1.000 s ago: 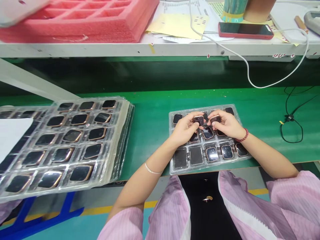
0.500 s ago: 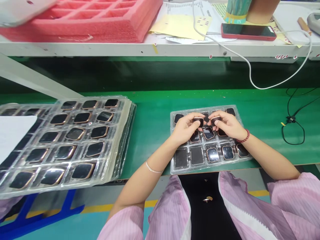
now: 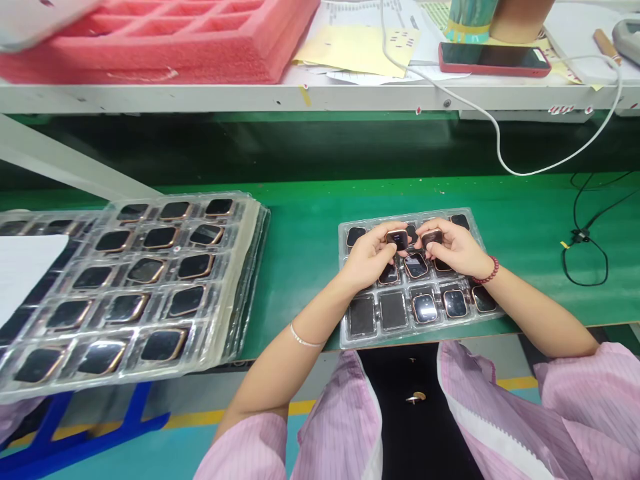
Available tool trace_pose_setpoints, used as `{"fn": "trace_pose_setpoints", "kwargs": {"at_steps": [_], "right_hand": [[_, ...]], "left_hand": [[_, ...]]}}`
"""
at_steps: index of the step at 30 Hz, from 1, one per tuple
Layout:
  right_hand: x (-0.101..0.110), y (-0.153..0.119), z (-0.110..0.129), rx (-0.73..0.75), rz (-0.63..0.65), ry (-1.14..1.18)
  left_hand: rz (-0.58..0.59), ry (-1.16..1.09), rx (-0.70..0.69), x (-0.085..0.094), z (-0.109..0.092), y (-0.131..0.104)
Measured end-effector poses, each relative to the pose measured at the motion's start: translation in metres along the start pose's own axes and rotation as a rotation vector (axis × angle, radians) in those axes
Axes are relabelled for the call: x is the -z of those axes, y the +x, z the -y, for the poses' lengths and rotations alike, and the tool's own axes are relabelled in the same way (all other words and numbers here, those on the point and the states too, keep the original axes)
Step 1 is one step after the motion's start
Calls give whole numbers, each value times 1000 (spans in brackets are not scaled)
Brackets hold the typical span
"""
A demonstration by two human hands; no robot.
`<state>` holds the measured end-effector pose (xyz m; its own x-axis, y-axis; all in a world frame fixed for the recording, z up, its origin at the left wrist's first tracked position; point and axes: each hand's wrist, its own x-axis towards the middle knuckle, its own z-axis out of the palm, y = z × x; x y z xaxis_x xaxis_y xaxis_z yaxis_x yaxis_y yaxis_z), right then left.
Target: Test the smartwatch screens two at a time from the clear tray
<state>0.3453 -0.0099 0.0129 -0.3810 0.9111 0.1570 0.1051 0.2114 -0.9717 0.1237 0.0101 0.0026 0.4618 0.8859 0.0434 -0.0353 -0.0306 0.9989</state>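
My left hand point(image 3: 373, 252) grips a smartwatch body point(image 3: 397, 239) with a dark screen and gold rim; small light marks show on its screen. In my right hand point(image 3: 456, 250) is a second smartwatch body point(image 3: 432, 237), pinched between thumb and fingers. Both are held just above a clear plastic tray point(image 3: 415, 333). More watch bodies sit in its pockets, among them one with a bright reflection point(image 3: 425, 308) in the front row. Two front-left pockets point(image 3: 363, 317) show only dark bottoms. My hands hide part of the back rows.
A stack of clear trays point(image 3: 235, 280) filled with watch bodies stands at left, with white paper point(image 3: 30, 267) beside it. Above the bench runs a shelf point(image 3: 360, 99) with red foam point(image 3: 200, 63), papers and a phone point(image 3: 495, 59). A white cable point(image 3: 500, 143) hangs down; a black cable point(image 3: 585, 260) lies right.
Small light marks now show on the screen of the watch in my left hand, which was plain dark before. Both hands keep their hold; the view has shifted slightly.
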Motion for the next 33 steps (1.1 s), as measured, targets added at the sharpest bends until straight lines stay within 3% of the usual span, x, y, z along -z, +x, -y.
{"fn": "trace_pose_setpoints", "kwargs": {"at_steps": [6,15,18,21,25,26,28,33], "right_hand": [[-1,-1,2,-10,-6,3],[1,-1,4,-44,16,90],[4,-1,2,-54,5,130],[6,0,-1,-81,-2,184],[9,0,-5,-133,-13,319],[10,0,-5,-151,-10,362],[12,2,-5,-193,4,446],[16,3,15,-274,46,586]], "left_hand": [[-5,2,25,0,0,0],[-1,-175,47,0,0,4],[-4,-259,76,-1,-11,2],[183,-389,164,-7,-45,-18],[745,-563,257,-24,-98,-66],[830,-574,249,-28,-106,-77],[866,-560,211,-33,-117,-94],[701,-472,159,-31,-129,-115]]}}
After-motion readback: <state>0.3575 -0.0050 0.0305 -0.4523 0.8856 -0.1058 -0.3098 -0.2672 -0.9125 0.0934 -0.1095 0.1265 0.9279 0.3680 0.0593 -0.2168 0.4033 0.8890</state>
